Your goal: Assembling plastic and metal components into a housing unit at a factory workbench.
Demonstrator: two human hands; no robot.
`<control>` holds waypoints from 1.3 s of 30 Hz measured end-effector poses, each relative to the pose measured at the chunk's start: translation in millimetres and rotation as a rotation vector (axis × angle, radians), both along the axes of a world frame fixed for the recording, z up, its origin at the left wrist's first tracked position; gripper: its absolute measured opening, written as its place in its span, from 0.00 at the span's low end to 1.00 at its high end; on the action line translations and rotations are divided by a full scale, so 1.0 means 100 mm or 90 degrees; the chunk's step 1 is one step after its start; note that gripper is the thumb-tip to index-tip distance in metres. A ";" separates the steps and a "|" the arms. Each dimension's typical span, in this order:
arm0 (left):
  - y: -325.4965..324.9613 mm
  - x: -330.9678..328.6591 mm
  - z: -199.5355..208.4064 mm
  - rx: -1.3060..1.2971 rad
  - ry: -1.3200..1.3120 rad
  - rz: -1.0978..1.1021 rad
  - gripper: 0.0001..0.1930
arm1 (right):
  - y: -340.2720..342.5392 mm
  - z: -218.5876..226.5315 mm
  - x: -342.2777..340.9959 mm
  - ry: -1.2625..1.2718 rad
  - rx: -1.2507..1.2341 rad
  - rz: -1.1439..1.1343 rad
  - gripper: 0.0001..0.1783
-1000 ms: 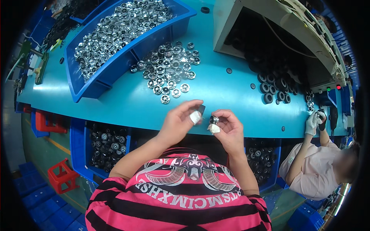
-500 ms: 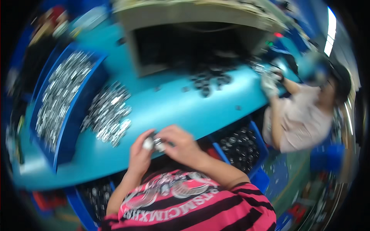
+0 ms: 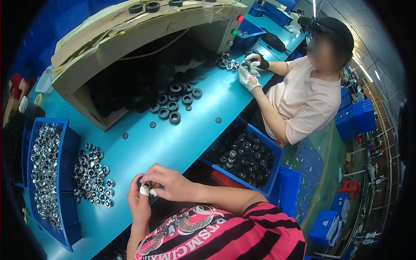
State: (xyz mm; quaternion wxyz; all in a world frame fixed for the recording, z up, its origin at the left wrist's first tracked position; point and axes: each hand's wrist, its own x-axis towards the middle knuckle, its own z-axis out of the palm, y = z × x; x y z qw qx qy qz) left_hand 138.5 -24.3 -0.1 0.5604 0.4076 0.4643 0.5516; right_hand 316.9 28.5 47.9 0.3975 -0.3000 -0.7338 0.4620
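Near the table's front edge, my left hand (image 3: 139,206) and my right hand (image 3: 173,185) meet with fingers closed around a small black toy tyre (image 3: 140,181). Only its dark edge shows; my fingers hide the rest, and I cannot tell whether a hub sits inside it. White wrapping covers a fingertip or two. Left of my hands lies a loose heap of shiny chrome wheel hubs (image 3: 90,175) on the blue-green table (image 3: 143,147). Farther off, black tyres (image 3: 174,117) spill from the mouth of a beige box-shaped machine (image 3: 93,113).
A blue bin (image 3: 69,203) full of chrome hubs stands at the left. Between me and a co-worker (image 3: 303,95) in white gloves, a blue crate (image 3: 272,173) holds black wheels with hubs. Single small black discs (image 3: 218,120) lie about the table. A red stool (image 3: 348,187) stands on the floor at right.
The view has swung to the right and steadied, so the co-worker and crate show more fully. My hands remain together; the shiny piece seen between them earlier is now mostly covered by fingers.
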 end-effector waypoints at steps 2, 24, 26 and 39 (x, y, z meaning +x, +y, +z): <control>0.00 0.03 -0.01 0.015 0.014 0.024 0.18 | 0.02 0.00 0.04 -0.003 -0.021 -0.022 0.25; -0.01 -0.02 0.05 0.013 0.052 -0.067 0.23 | 0.09 -0.25 0.08 -0.035 -0.126 0.004 0.14; -0.02 -0.02 0.03 0.006 0.056 -0.065 0.24 | 0.09 -0.25 0.09 -0.031 -0.146 0.010 0.14; -0.01 -0.07 -0.08 -0.006 -0.087 -0.057 0.28 | 0.19 -0.21 0.06 -0.051 -0.212 0.050 0.16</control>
